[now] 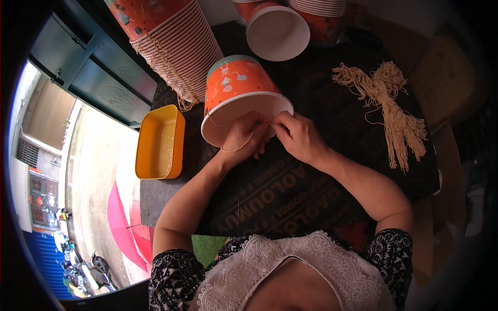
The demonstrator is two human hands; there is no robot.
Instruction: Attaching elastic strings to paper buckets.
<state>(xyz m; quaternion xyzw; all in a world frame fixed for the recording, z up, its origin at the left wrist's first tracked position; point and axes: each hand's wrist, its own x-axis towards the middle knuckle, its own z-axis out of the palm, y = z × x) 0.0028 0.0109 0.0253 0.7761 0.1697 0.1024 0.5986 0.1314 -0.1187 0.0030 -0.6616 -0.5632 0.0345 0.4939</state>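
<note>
An orange paper bucket [241, 78] with a white rim and printed figures lies tilted on the dark table, its mouth toward me. My left hand [243, 136] is at the mouth, fingers curled together on a thin beige cord [250, 142] that loops over its back from the bucket's left side. At the right side of the rim, my right hand [302, 137] pinches the cord, its fingertips close to the left ones. The fingertips partly hide the cord's end and where it meets the bucket wall.
A tall stack of buckets [179, 46], cords hanging along it, leans at the back left. A yellow plastic box [160, 140] sits at the table's left edge. One bucket [277, 33] lies mouth-forward at the back near more stacks. A tied bundle of cords [390, 111] rests at right.
</note>
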